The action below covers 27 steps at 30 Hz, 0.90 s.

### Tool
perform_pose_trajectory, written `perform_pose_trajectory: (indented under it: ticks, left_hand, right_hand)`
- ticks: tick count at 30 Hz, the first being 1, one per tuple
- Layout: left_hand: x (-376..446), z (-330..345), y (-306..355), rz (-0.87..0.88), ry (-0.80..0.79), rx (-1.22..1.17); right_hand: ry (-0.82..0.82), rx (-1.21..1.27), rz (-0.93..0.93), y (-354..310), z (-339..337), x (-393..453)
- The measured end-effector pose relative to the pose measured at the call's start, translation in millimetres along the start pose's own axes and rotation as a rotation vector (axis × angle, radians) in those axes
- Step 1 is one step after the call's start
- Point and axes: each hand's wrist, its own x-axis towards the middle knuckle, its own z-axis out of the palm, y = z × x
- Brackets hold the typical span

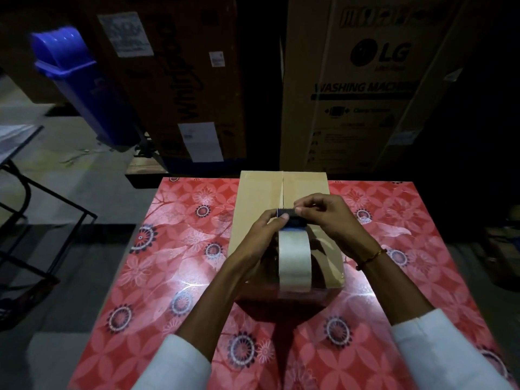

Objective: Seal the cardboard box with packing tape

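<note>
A brown cardboard box (pixel 260 198) lies flaps closed on the table, its centre seam running away from me. Above its near half I hold a tape dispenser (pixel 291 213) with a wide roll of pale packing tape (pixel 294 261). My left hand (pixel 264 235) grips the dispenser from the left, thumb by its toothed blade. My right hand (pixel 327 215) pinches at the blade end with thumb and forefinger. The near part of the seam is hidden behind the roll and my hands.
The table carries a red flowered cloth (pixel 180 266). Behind it stand tall cartons, one a washing machine box (pixel 365 88), and a blue bin (pixel 81 83) at the left. A black metal frame (pixel 42 204) stands on the floor at the left.
</note>
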Motion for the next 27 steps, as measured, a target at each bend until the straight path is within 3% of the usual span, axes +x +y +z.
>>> perform_pose_trajectory:
  ticks: [7, 27]
  left_hand:
    - [13.0, 1.3, 4.8, -0.098, -0.026, 0.012]
    - [32.4, -14.3, 15.6, -0.153, -0.175, -0.099]
  right_hand:
    - [0.081, -0.207, -0.023, 12.2, 3.6, 16.9]
    - [0.009, -0.624, -0.172, -16.7, -0.1, 42.2]
